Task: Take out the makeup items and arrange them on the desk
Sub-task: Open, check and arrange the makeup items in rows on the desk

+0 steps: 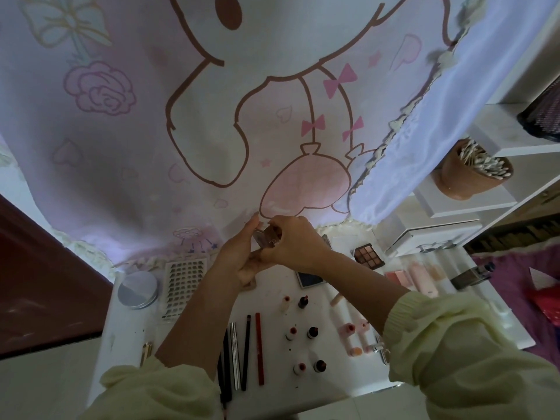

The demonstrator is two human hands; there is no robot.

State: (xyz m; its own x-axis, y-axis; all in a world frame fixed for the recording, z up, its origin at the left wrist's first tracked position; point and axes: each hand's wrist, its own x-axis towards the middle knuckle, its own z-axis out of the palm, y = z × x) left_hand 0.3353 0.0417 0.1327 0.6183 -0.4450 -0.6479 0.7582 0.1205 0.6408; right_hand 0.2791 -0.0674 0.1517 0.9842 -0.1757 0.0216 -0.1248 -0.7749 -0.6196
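Both forearms in pale yellow sleeves (454, 344) reach up and away over the white desk (121, 344). They pass above a row of makeup pencils (246, 350) and small dark-capped bottles (312, 332) lying near the front edge. The wrists meet above the desk's far half. The left hand (242, 256) stands palm-right with its fingers upright, thumb tucked underneath. The right hand (292, 242) arches over from the right, fingers curled down. Both are clamped on a small clear makeup case (266, 237), held off the surface. Farther right lies an eyeshadow palette (368, 253), and behind hangs a cartoon curtain (121, 147).
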